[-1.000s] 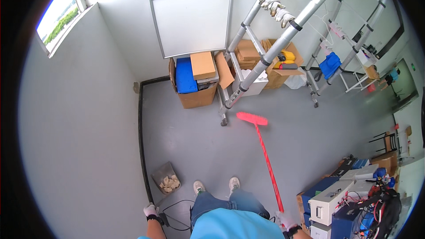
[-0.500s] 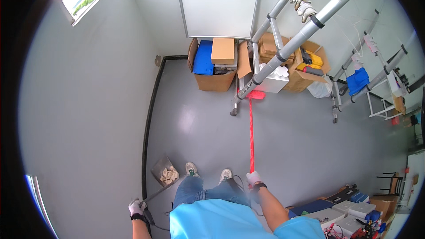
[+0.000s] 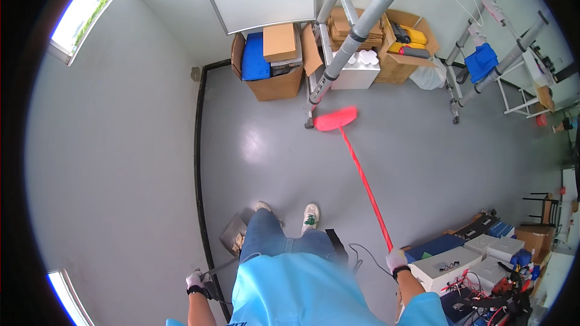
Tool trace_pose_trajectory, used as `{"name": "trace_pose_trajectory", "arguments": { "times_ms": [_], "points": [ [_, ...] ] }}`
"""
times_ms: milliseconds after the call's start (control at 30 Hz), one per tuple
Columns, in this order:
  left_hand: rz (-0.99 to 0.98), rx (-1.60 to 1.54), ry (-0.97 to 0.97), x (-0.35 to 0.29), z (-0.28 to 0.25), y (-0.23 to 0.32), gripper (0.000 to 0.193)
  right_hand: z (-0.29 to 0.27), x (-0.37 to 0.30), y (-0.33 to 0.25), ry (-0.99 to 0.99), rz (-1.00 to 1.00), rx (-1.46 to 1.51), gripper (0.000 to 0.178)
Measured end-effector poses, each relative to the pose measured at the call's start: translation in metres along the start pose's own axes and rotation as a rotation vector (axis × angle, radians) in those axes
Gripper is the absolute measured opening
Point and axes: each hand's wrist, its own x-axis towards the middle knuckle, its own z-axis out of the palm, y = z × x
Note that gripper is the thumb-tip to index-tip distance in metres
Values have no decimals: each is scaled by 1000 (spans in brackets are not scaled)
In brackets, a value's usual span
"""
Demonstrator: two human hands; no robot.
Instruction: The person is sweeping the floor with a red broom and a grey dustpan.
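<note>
My gloved right hand [image 3: 397, 259] is closed round the upper end of a long red broom handle. The red broom [image 3: 336, 119] reaches away over the grey floor, its head beside the foot of a silver ladder. Low on the left, my gloved left hand [image 3: 196, 279] grips the dark handle of a dustpan. The grey dustpan [image 3: 231, 233] lies by the wall near my left shoe, with crumpled pale scraps [image 3: 239, 242] in it; my leg hides part of it.
Along the far wall stand a cardboard box with a blue item [image 3: 275, 89], the ladder [image 3: 362, 24], a white box [image 3: 356, 75] and an open carton of yellow things [image 3: 399, 66]. Grey cases and wires [image 3: 450, 265] crowd the lower right. A cable [image 3: 368, 250] trails near my right side.
The broom head has come out from the ladder's foot and turned, and its handle now slants to the right. My right hand has moved right. My legs now cover more of the dustpan.
</note>
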Motion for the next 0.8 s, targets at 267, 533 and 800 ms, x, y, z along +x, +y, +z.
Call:
{"name": "trace_pose_trajectory", "arguments": {
  "times_ms": [267, 533, 800],
  "points": [
    [-97, -223, 54, 25, -18, -8, 36, 20, -87, 21, 24, 109, 339, 27],
    [5, -237, 1, -48, 6, 14, 40, 10, -40, -59, -68, 152, 708, 20],
    [149, -143, -64, -69, -27, 3, 35, 14, -22, -110, -220, 125, 779, 11]
  ]
}}
